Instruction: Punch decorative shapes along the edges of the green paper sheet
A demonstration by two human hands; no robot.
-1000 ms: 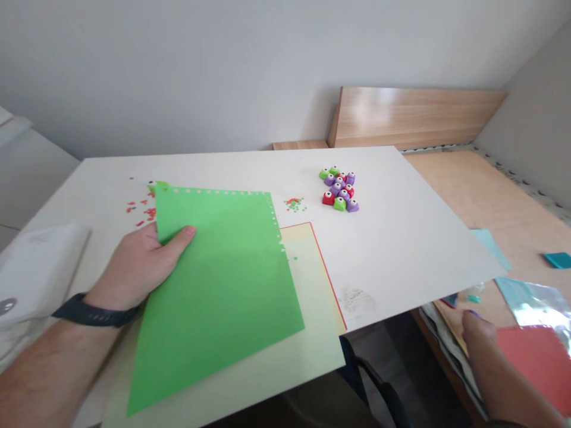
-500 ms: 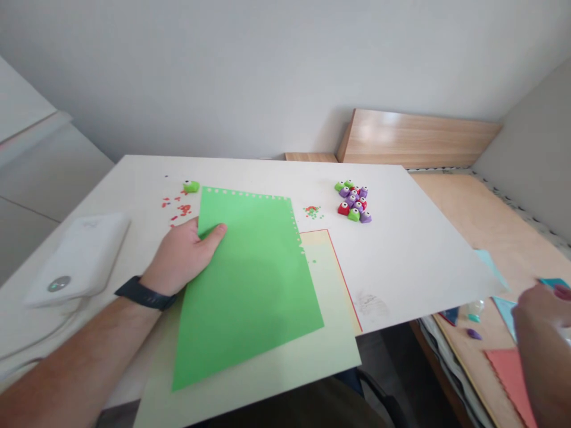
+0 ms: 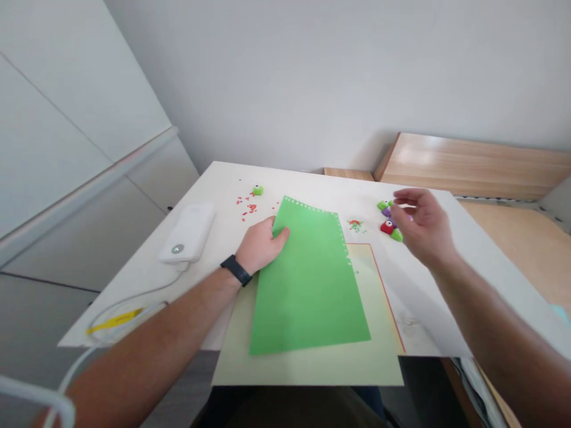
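My left hand (image 3: 260,245) grips the left edge of a green paper sheet (image 3: 307,279), thumb on top; the sheet has small holes punched along its top and right edges. It lies on a pale yellow sheet (image 3: 312,362) with a red border. My right hand (image 3: 422,224) hovers over a cluster of small green, red and purple paper punches (image 3: 387,219), fingers curled loosely and apart, holding nothing that I can see. Part of the cluster is hidden behind this hand.
A lone green punch (image 3: 257,190) and red paper bits (image 3: 248,208) lie at the far left of the white table (image 3: 446,297). A white power bank (image 3: 188,232) with a cable sits left. More confetti (image 3: 355,224) lies mid-table. A wooden surface (image 3: 526,238) stands on the right.
My right hand came up from the lower right, beside the table, to above the punch cluster. The view swung left and rose. My left hand kept its hold on the green sheet.
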